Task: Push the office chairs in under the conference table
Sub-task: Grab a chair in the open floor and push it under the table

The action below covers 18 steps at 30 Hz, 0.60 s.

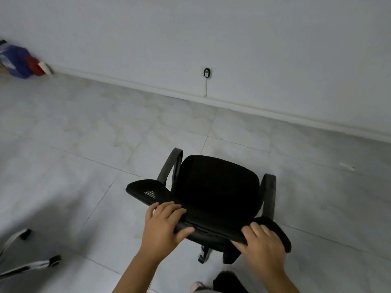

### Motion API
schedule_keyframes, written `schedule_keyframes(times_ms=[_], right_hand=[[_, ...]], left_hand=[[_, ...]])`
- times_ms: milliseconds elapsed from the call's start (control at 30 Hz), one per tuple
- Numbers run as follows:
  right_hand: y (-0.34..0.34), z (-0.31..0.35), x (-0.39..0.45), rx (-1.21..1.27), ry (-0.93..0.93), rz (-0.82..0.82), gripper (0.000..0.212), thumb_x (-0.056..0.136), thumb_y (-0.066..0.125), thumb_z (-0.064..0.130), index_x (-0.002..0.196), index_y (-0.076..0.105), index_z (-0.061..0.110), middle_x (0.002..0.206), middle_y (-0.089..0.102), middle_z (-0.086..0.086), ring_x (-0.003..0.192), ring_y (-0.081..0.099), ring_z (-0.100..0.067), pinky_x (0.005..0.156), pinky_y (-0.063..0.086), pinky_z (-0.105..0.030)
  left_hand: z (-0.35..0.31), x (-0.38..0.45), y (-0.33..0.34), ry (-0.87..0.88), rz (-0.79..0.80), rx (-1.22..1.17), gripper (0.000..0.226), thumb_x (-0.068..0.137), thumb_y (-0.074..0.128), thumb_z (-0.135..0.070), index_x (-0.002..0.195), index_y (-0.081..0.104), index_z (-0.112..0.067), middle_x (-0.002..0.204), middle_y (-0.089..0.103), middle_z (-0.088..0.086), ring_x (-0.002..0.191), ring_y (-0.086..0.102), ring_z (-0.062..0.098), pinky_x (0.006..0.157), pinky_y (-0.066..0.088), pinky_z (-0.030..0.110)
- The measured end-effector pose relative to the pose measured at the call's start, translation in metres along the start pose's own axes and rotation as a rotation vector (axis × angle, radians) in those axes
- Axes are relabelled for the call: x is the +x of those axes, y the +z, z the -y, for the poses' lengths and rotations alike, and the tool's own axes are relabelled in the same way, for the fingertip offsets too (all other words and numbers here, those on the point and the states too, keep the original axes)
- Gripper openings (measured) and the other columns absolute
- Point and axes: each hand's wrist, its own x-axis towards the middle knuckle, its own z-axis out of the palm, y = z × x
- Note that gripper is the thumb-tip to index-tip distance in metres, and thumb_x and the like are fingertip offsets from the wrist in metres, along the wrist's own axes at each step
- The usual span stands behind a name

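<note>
Black chair point(215, 191) on tiled floor point(84, 127), facing far wall point(190, 28). Left hand point(163, 225) and right hand point(262, 244) both grasping backrest top, fingers curled over. Table not visible. Step: steering chair. Next: swing toward table.

Pale tiled floor point(105, 127), thin grout lines, meets white wall at skirting. Black chair point(215, 187) stands on it, centre-near, castor point(203, 255) touching tile. Chrome chair base point(27, 265) with black castors at lower left. Blue and red items point(23, 61) on floor by wall, far left, blurred.
</note>
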Motion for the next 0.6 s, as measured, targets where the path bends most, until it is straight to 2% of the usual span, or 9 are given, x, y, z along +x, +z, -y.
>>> schedule_keyframes(times_ms=[67,133,167,267,300,400,500,567,600], right_hand=[[0.001,-0.027,0.007,-0.032,-0.015,-0.08,0.033,0.057,0.072,0.046,0.048,0.059,0.016,0.048,0.055,0.001,0.042,0.056,-0.018,0.042,0.039,-0.02],[0.0,-0.06,0.019,-0.041,-0.042,-0.114,0.034,0.05,0.084,0.039,0.048,0.061,0.014,0.048,0.058,0.0,0.042,0.057,-0.017,0.045,0.036,-0.02],[-0.001,-0.077,0.025,-0.039,-0.053,-0.104,0.037,0.041,0.09,0.035,0.048,0.061,0.013,0.048,0.058,-0.001,0.042,0.057,-0.017,0.049,0.032,-0.019],[-0.009,-0.122,0.045,-0.045,-0.089,-0.014,0.042,0.032,0.093,0.034,0.048,0.06,0.013,0.048,0.057,0.0,0.042,0.055,-0.016,0.045,0.035,-0.02],[-0.01,-0.137,0.052,-0.051,-0.098,0.004,0.043,0.03,0.093,0.034,0.049,0.06,0.013,0.049,0.057,0.0,0.043,0.056,-0.016,0.045,0.039,-0.018],[-0.012,-0.17,0.07,-0.07,-0.078,0.025,0.045,0.023,0.094,0.029,0.051,0.061,0.014,0.05,0.058,0.0,0.045,0.058,-0.019,0.045,0.048,-0.028],[-0.009,-0.197,0.086,-0.077,-0.114,0.022,0.046,0.021,0.092,0.035,0.051,0.062,0.016,0.05,0.059,0.002,0.046,0.059,-0.017,0.047,0.049,-0.025],[-0.005,-0.223,0.095,-0.038,-0.188,-0.016,0.045,0.024,0.09,0.043,0.049,0.062,0.017,0.048,0.058,0.004,0.045,0.058,-0.014,0.049,0.046,-0.018],[-0.003,-0.235,0.1,-0.008,-0.225,-0.022,0.045,0.026,0.088,0.046,0.048,0.061,0.018,0.047,0.057,0.005,0.044,0.057,-0.013,0.049,0.044,-0.016]], left_hand=[[0.001,0.015,0.006,0.133,0.053,0.033,0.055,0.084,0.033,-0.062,0.081,0.075,-0.027,0.078,0.073,-0.012,0.075,0.07,0.008,0.081,0.036,0.024],[-0.009,0.034,0.011,0.205,0.143,0.018,0.032,0.072,0.06,-0.057,0.084,0.074,-0.031,0.076,0.073,-0.015,0.069,0.069,0.006,0.072,0.048,0.022],[-0.018,0.044,0.014,0.222,0.223,0.019,0.034,0.068,0.067,-0.055,0.09,0.073,-0.03,0.08,0.074,-0.013,0.072,0.07,0.007,0.068,0.051,0.024],[-0.05,0.069,0.034,0.226,0.389,0.01,0.049,0.086,0.047,-0.057,0.128,0.051,-0.031,0.116,0.065,-0.007,0.106,0.059,0.013,0.088,0.04,0.026],[-0.061,0.076,0.043,0.2,0.414,0.023,0.052,0.088,0.038,-0.058,0.132,0.044,-0.032,0.12,0.061,-0.006,0.11,0.054,0.014,0.091,0.037,0.027],[-0.094,0.093,0.067,0.139,0.422,0.095,0.053,0.089,0.032,-0.06,0.133,0.04,-0.032,0.117,0.061,-0.005,0.106,0.054,0.014,0.088,0.04,0.026],[-0.128,0.105,0.079,0.043,0.31,0.183,0.047,0.084,0.042,-0.063,0.117,0.053,-0.031,0.096,0.066,-0.005,0.088,0.061,0.011,0.068,0.042,0.023],[-0.15,0.116,0.086,0.037,0.168,0.274,0.039,0.062,0.071,-0.06,0.077,0.067,-0.024,0.055,0.063,-0.002,0.049,0.06,0.01,0.043,0.033,0.02],[-0.158,0.12,0.092,0.027,0.11,0.282,0.037,0.056,0.076,-0.058,0.061,0.066,-0.022,0.04,0.055,-0.001,0.035,0.053,0.01,0.034,0.028,0.019]])
